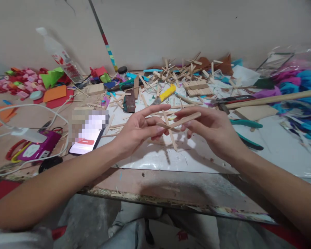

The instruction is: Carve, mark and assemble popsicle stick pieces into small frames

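Observation:
Several wooden popsicle sticks [189,119] cross each other in the air over a white sheet [197,162]. My left hand [138,129] pinches the left end of one stick between thumb and fingers, with the index finger stretched out above. From the other side, my right hand [214,126] grips the crossed sticks with its thumb along one of them. One stick of the cross points down toward the sheet between my hands. How the sticks are joined at the crossing I cannot tell.
Behind my hands lie a yellow utility knife [167,93], a pile of loose sticks [185,72] and stacked sticks [198,88]. Teal-handled pliers [247,124] rest at right. A lit phone [86,138], a purple device with cables [40,147] and a plastic bottle [63,58] stand left.

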A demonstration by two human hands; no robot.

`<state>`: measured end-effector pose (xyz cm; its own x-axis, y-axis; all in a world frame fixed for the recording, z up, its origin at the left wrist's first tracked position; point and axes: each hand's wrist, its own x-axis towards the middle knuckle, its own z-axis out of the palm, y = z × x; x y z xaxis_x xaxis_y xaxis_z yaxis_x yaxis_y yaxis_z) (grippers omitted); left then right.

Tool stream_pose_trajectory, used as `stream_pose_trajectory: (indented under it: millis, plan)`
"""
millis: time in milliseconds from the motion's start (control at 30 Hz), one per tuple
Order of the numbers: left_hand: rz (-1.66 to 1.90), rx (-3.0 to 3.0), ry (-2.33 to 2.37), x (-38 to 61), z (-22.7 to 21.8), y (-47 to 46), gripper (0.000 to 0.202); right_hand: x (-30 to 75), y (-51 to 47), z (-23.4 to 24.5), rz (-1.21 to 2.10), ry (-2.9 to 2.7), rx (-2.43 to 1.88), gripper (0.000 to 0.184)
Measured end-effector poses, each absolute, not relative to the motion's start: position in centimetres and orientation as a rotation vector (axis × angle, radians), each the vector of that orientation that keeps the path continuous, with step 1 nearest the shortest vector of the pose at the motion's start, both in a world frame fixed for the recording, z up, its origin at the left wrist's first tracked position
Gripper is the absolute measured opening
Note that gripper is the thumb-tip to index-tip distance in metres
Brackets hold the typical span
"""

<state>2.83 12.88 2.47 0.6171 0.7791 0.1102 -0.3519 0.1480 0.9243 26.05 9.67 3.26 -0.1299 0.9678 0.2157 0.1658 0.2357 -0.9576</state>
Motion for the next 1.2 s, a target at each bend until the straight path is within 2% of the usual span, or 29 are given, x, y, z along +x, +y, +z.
stream_pose_trajectory:
  millis: [100,167,267,400,467,600,700,800,867,933,1033,1100,1200]
  plan:
    - [0.828,1.124,0.472,2.8,2.5,12.8,0.053,26.1,9.8,3.2,1.431,-1.659,-1.032,0.031]
    - [0.796,1.094,0.488,2.7,2.6,12.8,0.057,25.9,9.4,3.4,1.507,-1.706,-0.996,0.04]
    - [0.717,1.039,0.482,2.6,2.6,13.0,0.062,25.3,8.7,3.7,1.263,-1.778,-1.005,0.04]
    - [0.649,0.99,0.48,2.7,2.6,13.1,0.061,24.7,8.1,3.6,0.807,-1.908,-1.048,0.031]
    - [0.644,0.983,0.461,2.8,2.7,13.1,0.059,24.6,8.0,3.5,0.696,-1.935,-1.047,0.026]
    - [0.677,1.0,0.439,2.9,2.7,13.0,0.051,24.7,8.0,3.4,0.799,-1.927,-1.079,0.023]
    - [0.68,1.033,0.456,2.9,2.5,12.9,0.054,24.8,8.0,3.7,0.914,-1.931,-1.09,0.022]
    - [0.693,1.138,0.484,2.8,2.2,13.0,0.059,24.9,8.0,3.8,0.869,-1.951,-1.093,0.025]
    - [0.792,1.313,0.541,2.6,2.2,13.1,0.052,25.0,8.0,3.8,0.838,-1.926,-1.103,0.024]
    - [0.955,1.581,0.605,2.4,2.4,13.3,0.034,25.1,8.2,3.8,0.916,-1.849,-1.115,0.025]
    - [1.095,1.891,0.634,2.2,2.9,13.3,0.008,25.4,8.4,3.7,1.267,-1.683,-1.063,0.032]
    - [1.078,1.936,0.635,2.2,3.2,13.1,0.008,25.6,8.5,3.6,1.498,-1.57,-1.001,0.031]
    - [1.027,1.911,0.639,2.4,3.2,12.8,0.008,25.6,8.5,3.3,1.656,-1.444,-0.956,0.031]
